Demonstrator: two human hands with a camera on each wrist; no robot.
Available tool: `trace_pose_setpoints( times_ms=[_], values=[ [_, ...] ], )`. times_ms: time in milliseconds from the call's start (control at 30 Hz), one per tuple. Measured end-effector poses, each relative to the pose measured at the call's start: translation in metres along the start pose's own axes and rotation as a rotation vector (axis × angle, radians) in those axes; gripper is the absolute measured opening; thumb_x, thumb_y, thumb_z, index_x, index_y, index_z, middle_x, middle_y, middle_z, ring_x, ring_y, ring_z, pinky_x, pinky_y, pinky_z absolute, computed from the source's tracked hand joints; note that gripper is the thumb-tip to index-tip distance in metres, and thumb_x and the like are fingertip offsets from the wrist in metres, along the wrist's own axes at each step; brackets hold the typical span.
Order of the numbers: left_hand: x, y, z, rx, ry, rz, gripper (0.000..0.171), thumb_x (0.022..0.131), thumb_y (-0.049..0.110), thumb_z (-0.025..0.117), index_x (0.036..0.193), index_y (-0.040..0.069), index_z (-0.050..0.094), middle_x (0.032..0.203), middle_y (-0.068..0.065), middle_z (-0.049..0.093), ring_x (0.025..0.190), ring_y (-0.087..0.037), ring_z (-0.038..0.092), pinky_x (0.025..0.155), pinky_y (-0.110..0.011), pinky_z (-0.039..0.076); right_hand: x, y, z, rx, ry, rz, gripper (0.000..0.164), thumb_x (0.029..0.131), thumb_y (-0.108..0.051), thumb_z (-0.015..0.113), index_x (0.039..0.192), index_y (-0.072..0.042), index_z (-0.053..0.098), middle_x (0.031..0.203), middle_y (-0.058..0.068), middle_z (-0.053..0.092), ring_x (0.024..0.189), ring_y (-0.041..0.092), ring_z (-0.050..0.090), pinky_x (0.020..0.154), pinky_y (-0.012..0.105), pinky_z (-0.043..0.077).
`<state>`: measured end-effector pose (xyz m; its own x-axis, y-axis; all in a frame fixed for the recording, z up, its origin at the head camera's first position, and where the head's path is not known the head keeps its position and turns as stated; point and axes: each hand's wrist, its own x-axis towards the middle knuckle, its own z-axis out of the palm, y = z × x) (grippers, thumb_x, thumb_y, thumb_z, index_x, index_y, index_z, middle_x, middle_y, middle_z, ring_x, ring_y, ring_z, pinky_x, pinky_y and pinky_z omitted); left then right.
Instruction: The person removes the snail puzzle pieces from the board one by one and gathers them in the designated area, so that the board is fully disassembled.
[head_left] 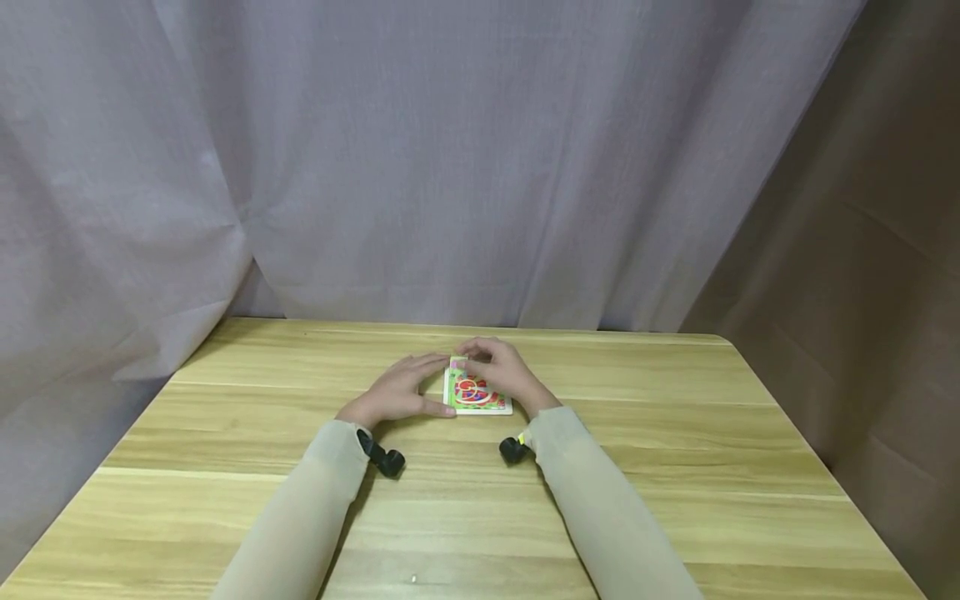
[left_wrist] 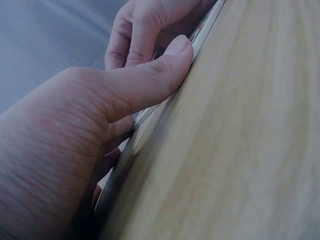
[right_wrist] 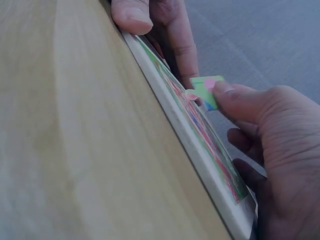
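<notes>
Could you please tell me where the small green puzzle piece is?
In the right wrist view, the green piece is right of centre, pinched by the right hand, close to the puzzle board.

White-edged puzzle board (right_wrist: 186,135), bright in red and green, flat on wooden table (head_left: 450,517), green-and-pink puzzle piece (right_wrist: 204,91) pinched, tilted over far left corner

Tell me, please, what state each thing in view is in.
Puzzle board: flat on the table.
Puzzle piece: pinched at an angle, not seated flat.
Left hand: fingers extended, thumb at the board's near left corner.
Right hand: pinching the piece.
Curtain: hanging in folds.
Wrist cameras: worn, one per wrist.
</notes>
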<state>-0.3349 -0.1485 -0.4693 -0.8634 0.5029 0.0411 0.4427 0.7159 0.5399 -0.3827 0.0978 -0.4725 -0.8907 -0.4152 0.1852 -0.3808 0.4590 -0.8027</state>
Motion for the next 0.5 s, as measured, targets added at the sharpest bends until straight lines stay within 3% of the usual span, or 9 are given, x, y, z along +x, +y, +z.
trace_pose_setpoints(
  times_ms=[200, 500],
  values=[
    [0.0, 0.001, -0.001, 0.006, 0.0, 0.012, 0.103, 0.093, 0.059, 0.083, 0.175, 0.012, 0.041, 0.184, -0.013, 0.037, 0.172, -0.039, 0.031, 0.145, -0.062, 0.01, 0.001, 0.003, -0.004, 0.06, 0.087, 0.008, 0.026, 0.107, -0.027, 0.08, 0.125, -0.009, 0.083, 0.122, 0.009, 0.083, 0.107, 0.022, 0.072, 0.102, 0.041, 0.06],
    [-0.002, 0.005, 0.001, -0.024, 0.006, -0.002, 0.104, 0.092, 0.057, 0.086, 0.173, 0.009, 0.043, 0.183, -0.014, 0.038, 0.172, -0.041, 0.032, 0.143, -0.065, 0.014, -0.01, 0.023, -0.031, 0.063, 0.118, 0.047, 0.027, 0.108, -0.026, 0.078, 0.126, -0.007, 0.082, 0.123, 0.013, 0.082, 0.108, 0.022, 0.072, 0.098, 0.033, 0.057]
  ],
)
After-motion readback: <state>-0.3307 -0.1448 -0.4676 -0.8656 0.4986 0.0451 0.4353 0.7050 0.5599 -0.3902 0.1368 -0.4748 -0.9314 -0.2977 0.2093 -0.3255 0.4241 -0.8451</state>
